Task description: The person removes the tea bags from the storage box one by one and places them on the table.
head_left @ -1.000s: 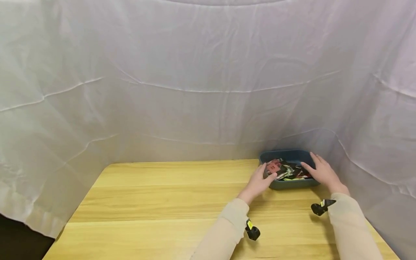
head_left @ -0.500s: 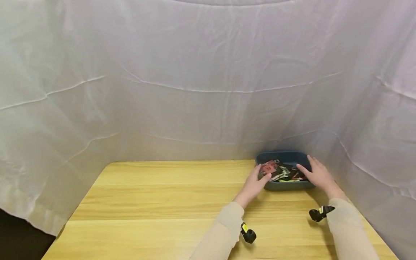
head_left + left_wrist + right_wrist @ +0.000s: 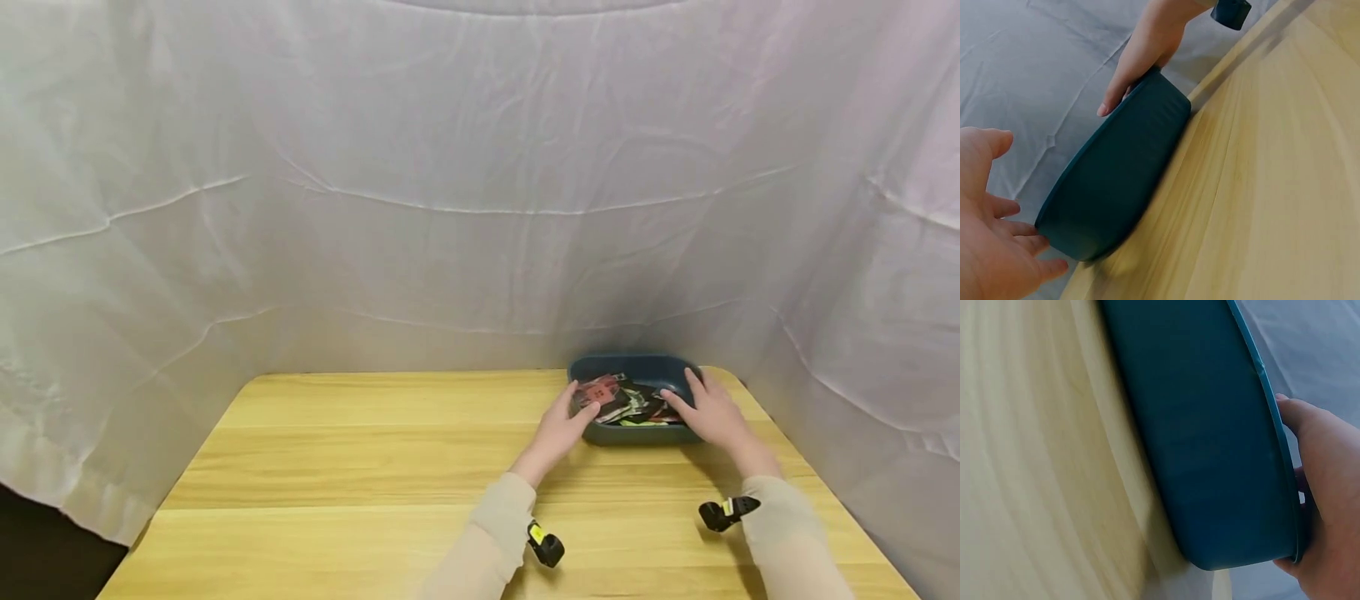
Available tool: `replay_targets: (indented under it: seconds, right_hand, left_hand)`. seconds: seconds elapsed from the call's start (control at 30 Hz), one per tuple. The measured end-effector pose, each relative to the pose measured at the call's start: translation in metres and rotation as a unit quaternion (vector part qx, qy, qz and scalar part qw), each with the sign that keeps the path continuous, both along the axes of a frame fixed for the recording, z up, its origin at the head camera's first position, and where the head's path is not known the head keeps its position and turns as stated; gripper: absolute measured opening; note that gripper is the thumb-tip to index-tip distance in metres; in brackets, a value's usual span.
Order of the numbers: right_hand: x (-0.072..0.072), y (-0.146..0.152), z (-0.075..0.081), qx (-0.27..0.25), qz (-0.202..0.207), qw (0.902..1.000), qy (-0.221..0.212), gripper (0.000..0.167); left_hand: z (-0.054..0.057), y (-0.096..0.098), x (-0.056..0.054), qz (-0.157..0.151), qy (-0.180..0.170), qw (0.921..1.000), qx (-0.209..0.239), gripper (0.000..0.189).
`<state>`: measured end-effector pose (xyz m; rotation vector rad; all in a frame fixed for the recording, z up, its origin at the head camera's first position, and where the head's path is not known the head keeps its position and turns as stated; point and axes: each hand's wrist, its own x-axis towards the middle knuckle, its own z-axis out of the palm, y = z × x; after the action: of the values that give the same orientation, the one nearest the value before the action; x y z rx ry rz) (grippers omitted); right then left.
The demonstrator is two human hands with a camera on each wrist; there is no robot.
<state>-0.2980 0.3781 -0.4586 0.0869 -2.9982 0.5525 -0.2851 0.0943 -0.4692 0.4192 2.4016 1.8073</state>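
Observation:
A dark blue-green plastic bin (image 3: pixel 641 435) sits at the back right of the table, with several small flat pieces (image 3: pixel 637 400) in red, black, pale and green lying in it. My left hand (image 3: pixel 988 219) is at its left end, fingertips touching the outer wall and the thumb spread away from the rim. At the other end, my right hand (image 3: pixel 1332 487) grips the rim, thumb over the edge and fingers along the outside. In the head view, left hand (image 3: pixel 558 425) and right hand (image 3: pixel 712 412) flank the bin. The right fingers are partly hidden behind the rim.
The wooden table (image 3: pixel 337 467) extends left and forward of the bin. Grey-white cloth (image 3: pixel 450 267) hangs close behind the bin and along both sides. Each sleeve carries a small black wrist camera, the left one (image 3: pixel 546 546) and the right one (image 3: pixel 723 514).
The bin has slid left along the table's back edge, both hands travelling with it. Bare table now shows between its right end and the right-hand cloth.

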Motion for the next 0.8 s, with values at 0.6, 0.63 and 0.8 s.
replay_targets:
  seconds: [0.6, 0.63, 0.8]
  right_hand:
    - [0.019, -0.049, 0.004, -0.007, 0.019, 0.9997, -0.014, 0.09]
    - [0.02, -0.052, 0.004, -0.009, 0.021, 0.9996, -0.015, 0.09]
    - [0.022, -0.064, 0.005, -0.018, 0.026, 0.9993, -0.019, 0.091]
  left_hand:
    - [0.005, -0.047, 0.01, 0.02, 0.032, 0.9991, -0.021, 0.065]
    - [0.006, -0.049, 0.011, 0.023, 0.034, 0.9989, -0.022, 0.064]
    - [0.006, -0.06, 0.014, 0.042, 0.047, 0.9972, -0.039, 0.06]
